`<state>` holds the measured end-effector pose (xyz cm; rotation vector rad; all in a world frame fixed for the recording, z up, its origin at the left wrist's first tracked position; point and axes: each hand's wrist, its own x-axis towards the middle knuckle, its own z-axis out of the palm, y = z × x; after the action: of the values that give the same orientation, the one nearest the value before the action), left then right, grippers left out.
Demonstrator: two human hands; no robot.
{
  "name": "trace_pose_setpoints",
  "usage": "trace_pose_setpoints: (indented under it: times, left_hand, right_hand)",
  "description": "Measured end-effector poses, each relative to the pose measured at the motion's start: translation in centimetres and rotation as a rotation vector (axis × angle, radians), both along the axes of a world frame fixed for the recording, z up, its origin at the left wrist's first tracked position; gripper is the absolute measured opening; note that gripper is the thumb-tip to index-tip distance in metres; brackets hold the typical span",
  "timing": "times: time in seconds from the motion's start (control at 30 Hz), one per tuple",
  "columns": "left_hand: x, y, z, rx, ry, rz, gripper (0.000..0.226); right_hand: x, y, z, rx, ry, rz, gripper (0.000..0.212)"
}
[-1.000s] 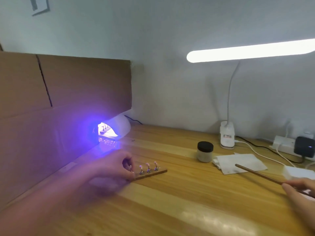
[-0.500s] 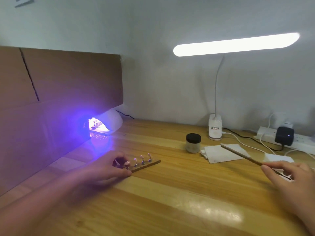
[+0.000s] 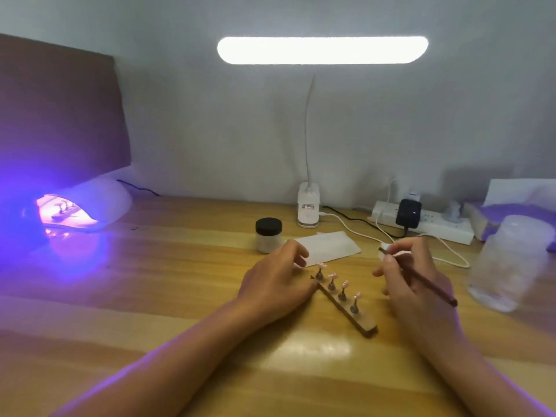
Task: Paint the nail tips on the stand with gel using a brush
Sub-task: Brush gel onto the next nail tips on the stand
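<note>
Wooden stand (image 3: 346, 305) is being steadied by the loosely curled left hand (image 3: 276, 281) while the right hand (image 3: 412, 281) is pinching the brush (image 3: 421, 279), risking knocking nail tips (image 3: 332, 276) loose.

Head view: looks forward-down, close over table (image 3: 150, 296), facing wall.

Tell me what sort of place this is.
Probably a home or small-studio nail-art desk, not a salon floor. A lit UV curing lamp glows violet on the wooden table, a stand of nail tips sits between the hands, and a clip-on desk lamp lights the work.
</note>
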<state>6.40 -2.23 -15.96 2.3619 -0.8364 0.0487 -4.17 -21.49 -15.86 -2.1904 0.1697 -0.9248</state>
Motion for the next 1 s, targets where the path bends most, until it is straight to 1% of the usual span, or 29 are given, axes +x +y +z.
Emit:
trace_pose_setpoints:
  times: [0.03, 0.1, 0.13, 0.17, 0.23, 0.27, 0.33, 0.37, 0.43, 0.57, 0.63, 0.73, 0.83, 1.0]
  left_hand:
    - [-0.2, -0.1, -0.3, 0.003, -0.059, 0.027, 0.032]
    - [-0.7, 0.2, -0.6, -0.018, -0.084, 0.001, 0.024]
    - [-1.0, 0.3, -0.6, -0.046, -0.039, -0.036, 0.026]
    - [-1.4, 0.4, -0.5, -0.097, 0.044, -0.078, 0.033]
    - [-2.3, 0.1, -0.3, -0.18, 0.244, -0.17, 0.053]
    - [-2.6, -0.1, -0.3, -0.154, 0.263, -0.205, 0.064]
    - [-2.9, -0.5, -0.5, -0.031, 0.169, -0.222, 0.086]
    - [-2.8, -0.6, -0.6, -0.001, 0.121, -0.215, 0.091]
    - [-2.5, -0.6, -0.6, -0.04, 0.109, -0.213, 0.085]
    - [-1.3, -0.1, -0.7, -0.163, 0.156, -0.195, 0.059]
    - [-0.5, 0.3, -0.6, -0.189, 0.167, -0.177, 0.051]
    - [0.2, 0.6, -0.7, -0.198, 0.181, -0.183, 0.046]
    - [0.1, 0.7, -0.9, -0.216, 0.141, -0.185, 0.044]
    - [0.1, 0.4, -0.9, -0.196, 0.085, -0.168, 0.045]
  right_hand:
    - [0.1, 0.0, -0.2, -0.093, 0.039, 0.024, 0.004]
    - [0.2, 0.5, -0.5, -0.248, 0.105, 0.073, 0.011]
    - [0.3, 0.6, -0.5, -0.278, 0.122, 0.1, 0.012]
    - [0.2, 0.8, -0.6, -0.281, 0.127, 0.139, 0.011]
    - [-0.1, 1.2, -0.6, -0.209, 0.13, 0.253, 0.008]
    - [-0.3, 1.3, -0.5, -0.133, 0.122, 0.312, 0.007]
    - [-0.5, 1.4, -0.2, -0.009, 0.094, 0.355, 0.009]
    - [-0.4, 1.3, -0.1, 0.012, 0.076, 0.333, 0.013]
    - [-0.3, 1.0, 0.0, 0.001, 0.044, 0.25, 0.025]
    - [-0.2, 0.6, -0.3, -0.111, 0.026, 0.065, 0.033]
    - [-0.1, 0.5, -0.6, -0.132, 0.067, 0.019, 0.04]
    - [0.4, 0.3, -1.0, -0.191, 0.19, 0.015, 0.051]
    - [0.5, 0.5, -1.0, -0.219, 0.278, 0.025, 0.047]
    - [0.5, 0.3, -1.0, -0.186, 0.279, -0.018, 0.041]
